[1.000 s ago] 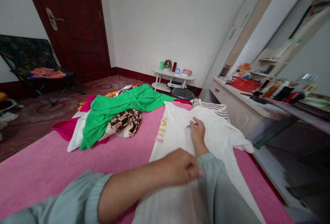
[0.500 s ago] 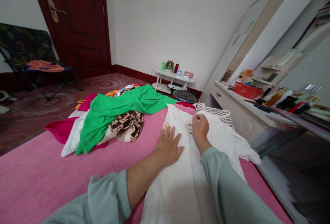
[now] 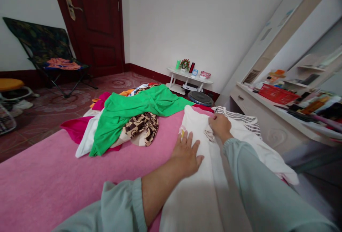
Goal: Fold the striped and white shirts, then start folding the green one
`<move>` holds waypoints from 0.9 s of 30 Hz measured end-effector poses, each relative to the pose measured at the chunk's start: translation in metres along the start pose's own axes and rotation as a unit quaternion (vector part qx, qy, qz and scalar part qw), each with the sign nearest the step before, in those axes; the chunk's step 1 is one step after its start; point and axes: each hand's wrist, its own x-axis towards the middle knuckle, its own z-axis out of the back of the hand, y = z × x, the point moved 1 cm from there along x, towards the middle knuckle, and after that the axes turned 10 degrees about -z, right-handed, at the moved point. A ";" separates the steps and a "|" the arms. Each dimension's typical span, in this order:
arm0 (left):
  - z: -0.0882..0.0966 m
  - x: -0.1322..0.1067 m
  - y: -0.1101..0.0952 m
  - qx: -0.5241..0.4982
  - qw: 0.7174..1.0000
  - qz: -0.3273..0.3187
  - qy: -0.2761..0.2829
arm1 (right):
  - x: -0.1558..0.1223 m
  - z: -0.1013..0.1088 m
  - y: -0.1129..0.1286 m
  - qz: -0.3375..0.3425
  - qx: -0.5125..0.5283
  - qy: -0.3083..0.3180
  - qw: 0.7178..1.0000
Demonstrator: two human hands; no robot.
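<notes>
A white T-shirt (image 3: 203, 192) lies spread on the pink bed cover (image 3: 53, 185) in front of me. My left hand (image 3: 187, 152) rests flat on its left part, fingers stretched out and apart. My right hand (image 3: 220, 125) is further up, fingers closed on the shirt's fabric near the collar. Both arms wear pale green sleeves. A striped garment (image 3: 240, 118) lies under the shirt's far right side.
A heap of clothes with a green garment (image 3: 128, 111) on top and a brown patterned piece (image 3: 141, 128) lies to the left. A white dresser (image 3: 267, 118) with a red basket (image 3: 278, 94) stands right. A small white shelf (image 3: 189, 79), a folding chair (image 3: 48, 53) and a dark door (image 3: 96, 21) stand beyond.
My left hand went from a closed grip low on the shirt to lying flat further up. My right hand slid up towards the collar. The view turned slightly.
</notes>
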 end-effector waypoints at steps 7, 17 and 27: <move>0.006 0.000 -0.001 -0.013 1.000 0.004 0.019 | 0.000 -0.011 -0.004 0.001 -0.073 0.036 0.997; 0.002 0.000 0.001 -0.014 1.000 -0.007 0.006 | 0.000 0.018 -0.028 -0.036 0.002 0.005 0.999; -0.002 -0.001 0.002 -0.007 1.000 -0.011 -0.008 | -0.031 0.036 -0.041 -0.031 -0.072 0.054 0.995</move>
